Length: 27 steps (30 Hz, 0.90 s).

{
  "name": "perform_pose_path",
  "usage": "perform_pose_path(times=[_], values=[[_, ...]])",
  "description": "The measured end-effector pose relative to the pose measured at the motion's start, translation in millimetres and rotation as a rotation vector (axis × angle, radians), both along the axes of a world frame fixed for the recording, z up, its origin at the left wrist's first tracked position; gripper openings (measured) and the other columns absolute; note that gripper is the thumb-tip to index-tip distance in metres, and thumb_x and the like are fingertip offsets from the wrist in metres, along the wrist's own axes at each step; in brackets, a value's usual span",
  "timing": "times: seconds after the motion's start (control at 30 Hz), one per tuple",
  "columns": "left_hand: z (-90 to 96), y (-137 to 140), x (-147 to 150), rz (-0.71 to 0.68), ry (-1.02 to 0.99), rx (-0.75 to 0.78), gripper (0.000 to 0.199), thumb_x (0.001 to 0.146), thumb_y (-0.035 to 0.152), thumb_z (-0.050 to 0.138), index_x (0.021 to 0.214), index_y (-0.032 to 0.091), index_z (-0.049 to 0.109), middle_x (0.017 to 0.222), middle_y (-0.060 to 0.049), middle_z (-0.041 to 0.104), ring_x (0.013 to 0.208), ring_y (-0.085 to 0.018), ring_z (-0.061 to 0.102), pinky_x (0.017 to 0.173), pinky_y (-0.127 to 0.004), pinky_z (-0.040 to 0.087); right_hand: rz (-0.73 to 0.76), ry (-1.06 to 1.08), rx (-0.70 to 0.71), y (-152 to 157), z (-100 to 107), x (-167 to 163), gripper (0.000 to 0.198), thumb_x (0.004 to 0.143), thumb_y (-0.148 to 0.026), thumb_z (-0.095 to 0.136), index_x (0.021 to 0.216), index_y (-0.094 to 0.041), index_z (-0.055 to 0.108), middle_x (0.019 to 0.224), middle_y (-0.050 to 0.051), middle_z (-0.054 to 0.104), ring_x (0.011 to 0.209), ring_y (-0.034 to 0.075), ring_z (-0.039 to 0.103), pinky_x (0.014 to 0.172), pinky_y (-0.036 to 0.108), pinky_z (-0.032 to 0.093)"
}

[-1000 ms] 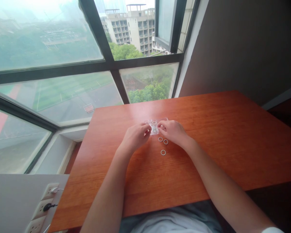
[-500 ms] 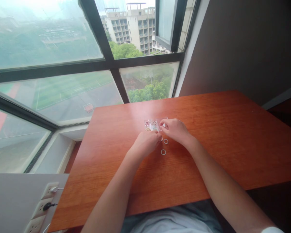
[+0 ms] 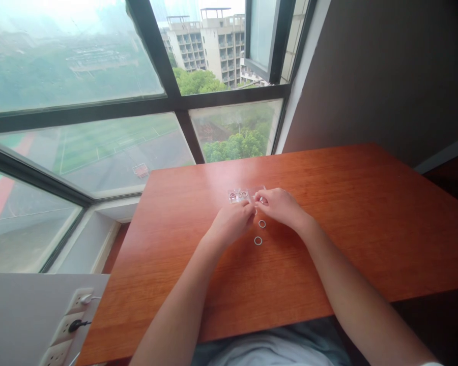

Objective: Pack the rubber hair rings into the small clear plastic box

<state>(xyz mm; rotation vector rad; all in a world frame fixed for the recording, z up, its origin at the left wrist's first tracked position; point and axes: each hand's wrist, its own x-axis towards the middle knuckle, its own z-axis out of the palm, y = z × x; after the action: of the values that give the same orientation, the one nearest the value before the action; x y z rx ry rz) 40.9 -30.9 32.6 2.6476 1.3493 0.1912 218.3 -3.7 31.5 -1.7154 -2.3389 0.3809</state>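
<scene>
A small clear compartment box (image 3: 234, 196) lies on the table, with rings in its compartments and its near part covered by my left hand (image 3: 234, 219). The fingers of that hand are closed on a pale ring (image 3: 256, 211), which shows at the fingertips. My right hand (image 3: 280, 203) is pinched close beside it, over the box's clear lid (image 3: 260, 189); what lies between its fingers is too small to make out. Two more pale rings lie flat on the wood nearer to me, an upper ring (image 3: 262, 220) and a lower ring (image 3: 258, 244).
The brown wooden table (image 3: 351, 218) stretches widely to both sides of my hands. Dark-framed windows (image 3: 232, 96) stand beyond its far edge. At the lower left, wall sockets (image 3: 66, 325) hold plugs with cords.
My left hand has moved slightly up, taking the ring at its fingertips off toward my right hand, and now covers more of the box. The two loose rings have stayed put.
</scene>
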Motion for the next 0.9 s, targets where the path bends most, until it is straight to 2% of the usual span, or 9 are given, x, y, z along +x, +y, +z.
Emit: perform_pose_path(times=[0.13, 0.3, 0.67, 0.9], values=[[0.9, 5, -4, 0.146, -0.061, 0.062, 0.023, 0.093, 0.024, 0.042, 0.092, 0.019, 0.064, 0.099, -0.005, 0.066, 0.079, -0.016, 0.062, 0.063, -0.024, 0.042, 0.067, 0.009, -0.041, -2, 3, 4, 0.019, 0.085, -0.028, 0.053, 0.091, -0.026, 0.071, 0.081, 0.000, 0.071, 0.071, 0.014, 0.061, 0.058, 0.023, 0.032], [-5.0, 9, -9, 0.242, -0.040, 0.042, 0.021, 0.091, 0.023, 0.044, 0.090, 0.022, 0.066, 0.099, -0.005, 0.066, 0.077, -0.016, 0.061, 0.060, -0.025, 0.040, 0.115, 0.006, -0.104, -3, 5, 5, 0.019, 0.083, -0.025, 0.054, 0.089, -0.025, 0.072, 0.082, 0.001, 0.072, 0.074, 0.015, 0.061, 0.061, 0.023, 0.033], [2.5, 13, -24, 0.279, -0.058, 0.029, 0.022, 0.089, 0.021, 0.047, 0.092, 0.023, 0.068, 0.099, -0.004, 0.067, 0.074, -0.015, 0.060, 0.060, -0.024, 0.038, 0.209, -0.006, -0.283, -4, 3, 8, 0.013, 0.072, -0.021, 0.063, 0.078, -0.025, 0.073, 0.079, -0.001, 0.071, 0.069, 0.014, 0.059, 0.056, 0.023, 0.032], [1.8, 17, -35, 0.294, -0.067, 0.056, 0.019, 0.088, 0.023, 0.047, 0.085, 0.023, 0.066, 0.092, -0.003, 0.067, 0.071, -0.015, 0.058, 0.057, -0.023, 0.033, 0.191, -0.063, -0.243, -6, -5, 6, 0.009, 0.070, -0.021, 0.064, 0.072, -0.025, 0.071, 0.076, 0.000, 0.070, 0.066, 0.014, 0.058, 0.055, 0.024, 0.030]])
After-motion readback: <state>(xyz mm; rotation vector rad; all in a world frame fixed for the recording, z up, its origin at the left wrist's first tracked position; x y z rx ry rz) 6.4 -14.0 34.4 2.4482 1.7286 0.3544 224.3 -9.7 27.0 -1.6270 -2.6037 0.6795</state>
